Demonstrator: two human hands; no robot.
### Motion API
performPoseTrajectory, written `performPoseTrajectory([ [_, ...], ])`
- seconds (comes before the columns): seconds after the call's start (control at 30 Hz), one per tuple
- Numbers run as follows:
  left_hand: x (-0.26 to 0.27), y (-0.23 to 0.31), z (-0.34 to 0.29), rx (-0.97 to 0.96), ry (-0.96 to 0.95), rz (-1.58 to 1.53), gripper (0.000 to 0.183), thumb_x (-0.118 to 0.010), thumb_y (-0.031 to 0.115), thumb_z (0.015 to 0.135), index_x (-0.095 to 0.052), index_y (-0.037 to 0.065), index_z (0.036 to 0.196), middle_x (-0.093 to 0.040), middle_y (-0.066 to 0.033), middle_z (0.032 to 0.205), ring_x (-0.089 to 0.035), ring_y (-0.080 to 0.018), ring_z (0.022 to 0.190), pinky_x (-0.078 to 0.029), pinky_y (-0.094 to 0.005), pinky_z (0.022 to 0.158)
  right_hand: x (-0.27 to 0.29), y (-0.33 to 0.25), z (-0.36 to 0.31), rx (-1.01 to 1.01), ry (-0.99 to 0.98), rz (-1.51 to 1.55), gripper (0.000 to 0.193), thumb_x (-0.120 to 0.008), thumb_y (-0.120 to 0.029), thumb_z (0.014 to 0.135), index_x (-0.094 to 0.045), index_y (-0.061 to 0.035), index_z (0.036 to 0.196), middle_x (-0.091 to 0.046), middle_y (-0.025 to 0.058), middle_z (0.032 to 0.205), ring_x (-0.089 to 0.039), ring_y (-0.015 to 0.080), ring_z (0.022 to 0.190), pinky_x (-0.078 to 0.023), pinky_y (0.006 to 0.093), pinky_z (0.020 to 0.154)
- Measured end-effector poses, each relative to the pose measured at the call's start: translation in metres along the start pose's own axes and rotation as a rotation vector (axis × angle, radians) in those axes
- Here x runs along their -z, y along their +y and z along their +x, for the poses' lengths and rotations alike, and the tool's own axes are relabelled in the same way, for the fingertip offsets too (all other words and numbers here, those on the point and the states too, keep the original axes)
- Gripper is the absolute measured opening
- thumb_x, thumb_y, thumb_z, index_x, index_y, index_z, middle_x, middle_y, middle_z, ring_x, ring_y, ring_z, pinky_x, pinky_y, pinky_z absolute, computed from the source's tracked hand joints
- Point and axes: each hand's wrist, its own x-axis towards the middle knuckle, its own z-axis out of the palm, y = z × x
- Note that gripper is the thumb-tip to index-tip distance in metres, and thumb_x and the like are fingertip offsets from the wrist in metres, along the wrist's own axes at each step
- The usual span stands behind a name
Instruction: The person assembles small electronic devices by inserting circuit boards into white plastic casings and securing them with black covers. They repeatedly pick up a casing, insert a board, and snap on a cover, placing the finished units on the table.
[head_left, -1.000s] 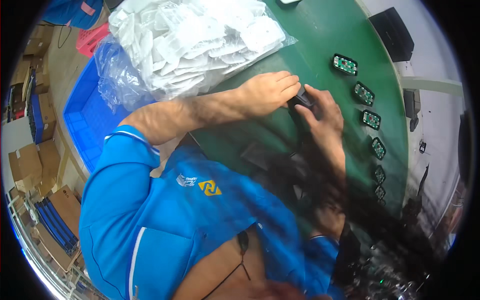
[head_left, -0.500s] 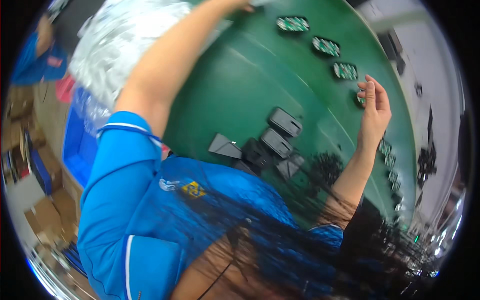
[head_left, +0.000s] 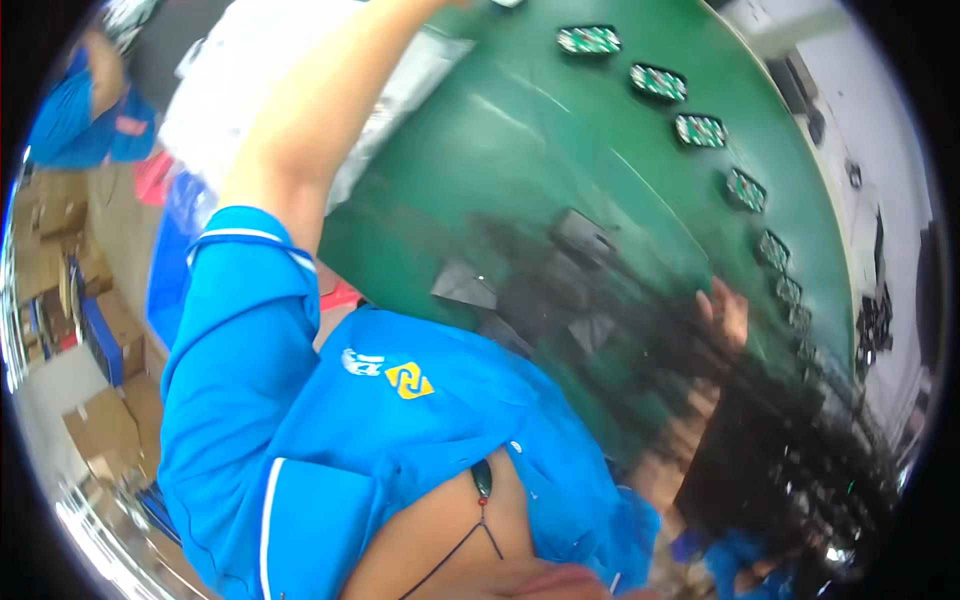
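Note:
My left arm reaches across to the far edge of the picture, where only a sliver of my left hand [head_left: 460, 3] shows; its fingers are cut off. Just right of it lies a pale object [head_left: 508, 3], mostly out of view. My right hand [head_left: 725, 315] is over the right part of the green table [head_left: 430, 190], fingers apart and no object visible in them, partly veiled by dark hair. Beyond it curves a row of green circuit boards in black housings [head_left: 700, 131]. Several dark grey housings [head_left: 585, 238] lie near my chest, blurred behind the hair.
White plastic bags [head_left: 400, 90] cover the table's left side. Beside it are a blue bin [head_left: 168, 270] and cardboard boxes [head_left: 105, 430]. Another person's blue sleeve [head_left: 65, 115] shows at the far left. Dark hair [head_left: 760, 400] hangs across the lower right.
My right hand has drawn back toward me, away from the board row, uncovering a board. Hair has swung over the grey housings. My left arm has shifted slightly farther out of view.

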Motion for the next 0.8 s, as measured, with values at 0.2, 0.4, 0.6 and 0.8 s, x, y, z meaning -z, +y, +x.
performPoseTrajectory([
  [0.2,0.132,-0.007,-0.103,-0.197,0.223,-0.19,0.024,-0.062,0.028,0.084,-0.067,0.004,0.084,-0.066,-0.0188,0.081,-0.063,-0.0351,0.082,-0.048,-0.0438,0.072,-0.008,0.016,-0.007,0.008,-0.045,-0.069,0.009,-0.061,-0.005,0.086,-0.059,0.0,0.093,-0.057,0.0118,0.09,-0.057,0.0269,0.083,-0.047,0.0348,0.074],
  [0.4,0.167,-0.089,-0.211,-0.063,0.067,0.075,0.018,-0.062,0.02,0.08,-0.064,0.004,0.086,-0.064,-0.0171,0.082,-0.062,-0.0355,0.081,-0.048,-0.0437,0.071,-0.009,0.02,-0.012,-0.286,0.043,0.402,0.015,-0.054,-0.007,0.093,-0.06,0.0016,0.105,-0.062,0.0067,0.093,-0.06,0.0143,0.08,-0.05,0.0261,0.069],
  [0.6,0.145,-0.121,-0.274,-0.023,0.017,0.321,0.01,-0.061,0.016,0.081,-0.062,0.006,0.083,-0.06,-0.0105,0.088,-0.058,-0.0309,0.087,-0.048,-0.041,0.072,0.001,-0.006,-0.006,-0.353,-0.064,0.645,0.02,-0.055,-0.005,0.092,-0.058,0.0022,0.111,-0.059,0.0047,0.086,-0.053,0.0082,0.071,-0.046,0.0204,0.063],
  [0.8,0.101,-0.093,-0.289,-0.124,0.214,0.137,0.034,-0.071,0.025,0.077,-0.054,0.006,0.099,-0.053,-0.0136,0.094,-0.052,-0.0306,0.097,-0.048,-0.0391,0.075,-0.003,-0.025,0.006,-0.38,-0.166,0.652,0.008,-0.059,-0.007,0.091,-0.059,0.0,0.095,-0.058,0.0028,0.079,-0.051,0.0066,0.067,-0.042,0.0189,0.058],
])
